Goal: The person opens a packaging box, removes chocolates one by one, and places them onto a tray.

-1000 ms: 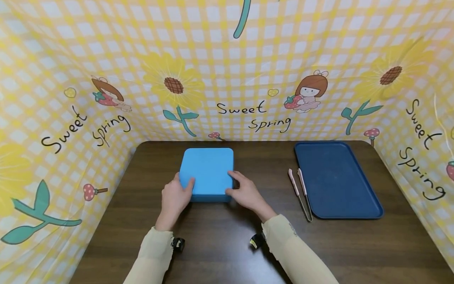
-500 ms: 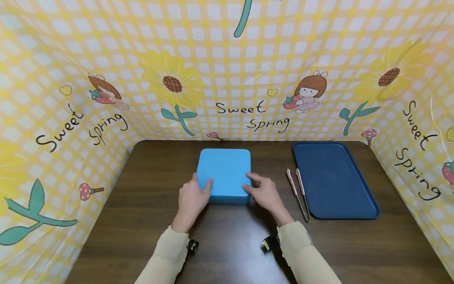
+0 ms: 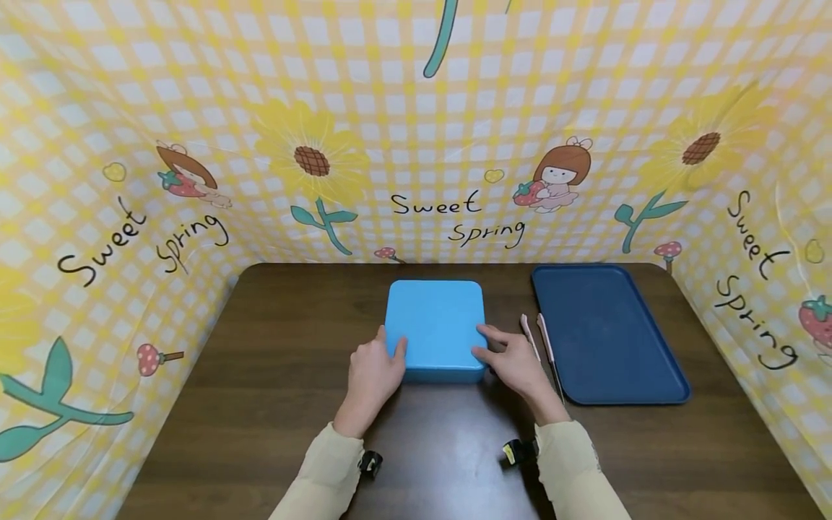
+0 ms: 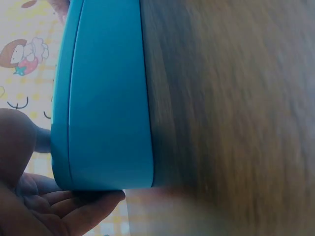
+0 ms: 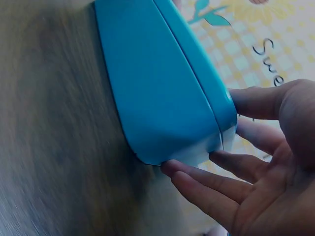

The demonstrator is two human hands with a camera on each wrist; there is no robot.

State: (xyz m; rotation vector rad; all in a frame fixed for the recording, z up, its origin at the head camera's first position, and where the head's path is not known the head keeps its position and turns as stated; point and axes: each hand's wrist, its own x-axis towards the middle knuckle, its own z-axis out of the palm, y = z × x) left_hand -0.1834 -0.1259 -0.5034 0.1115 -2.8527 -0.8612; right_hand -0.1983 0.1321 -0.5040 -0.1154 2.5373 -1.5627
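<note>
A light blue lidded box with rounded corners sits on the table near the back middle. My left hand holds its left side, thumb over the lid's edge and fingers along the side wall. On the opposite side, my right hand grips the near right corner. The right wrist view shows the right thumb at the lid and the other fingers spread along the wall. A thin seam runs between lid and body in the left wrist view. What the box contains is hidden.
A dark blue tray lies to the right on the brown wooden table. Tongs with pink handles rest against its left edge, partly covered by my right hand. A yellow checked cloth walls the table at the back and sides.
Both hands have slid the blue box to the right over the table, nearer the tongs and tray. Their hold on it looks the same. The head view has shifted slightly.
</note>
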